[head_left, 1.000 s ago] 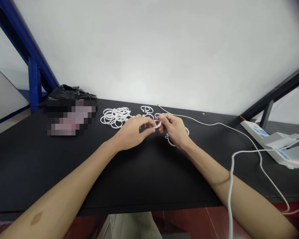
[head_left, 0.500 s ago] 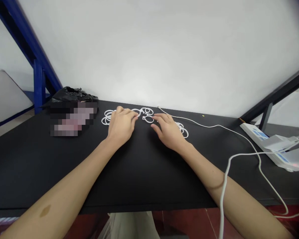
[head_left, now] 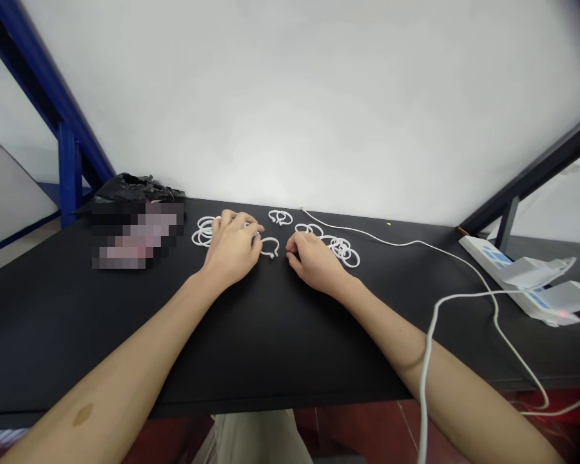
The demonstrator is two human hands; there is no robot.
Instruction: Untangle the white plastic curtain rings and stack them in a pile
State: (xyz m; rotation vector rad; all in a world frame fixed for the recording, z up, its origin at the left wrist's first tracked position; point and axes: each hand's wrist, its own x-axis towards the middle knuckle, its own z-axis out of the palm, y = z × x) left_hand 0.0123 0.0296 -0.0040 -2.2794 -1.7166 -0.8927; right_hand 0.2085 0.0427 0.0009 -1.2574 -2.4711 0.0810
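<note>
Several white plastic rings, apparently shower curtain rings, lie on the black table (head_left: 251, 348). My left hand (head_left: 232, 250) is over the left cluster of rings (head_left: 202, 232), partly hiding it. At its thumb and forefinger sits a single ring (head_left: 270, 241) with its gap and small knobbed ends toward me; the hand seems to pinch its hidden left side. My right hand (head_left: 316, 261) rests just right of that ring, its fingers loosely curled and the thumb a little apart. No ring shows in it. Beside its knuckles is the right cluster of rings (head_left: 341, 248).
A pair of overlapping rings (head_left: 281, 218) lies near the white wall (head_left: 290, 116). A white cable (head_left: 372, 237) runs to the right; another cable (head_left: 428, 348) crosses my right forearm. At right is a power strip (head_left: 517, 280) with plugs; at left, a black plastic bag (head_left: 135, 187).
My right hand has drawn slightly nearer me and its fingers have curled in. The ring by my left thumb is now lower and closer to me. The view has shifted slightly.
</note>
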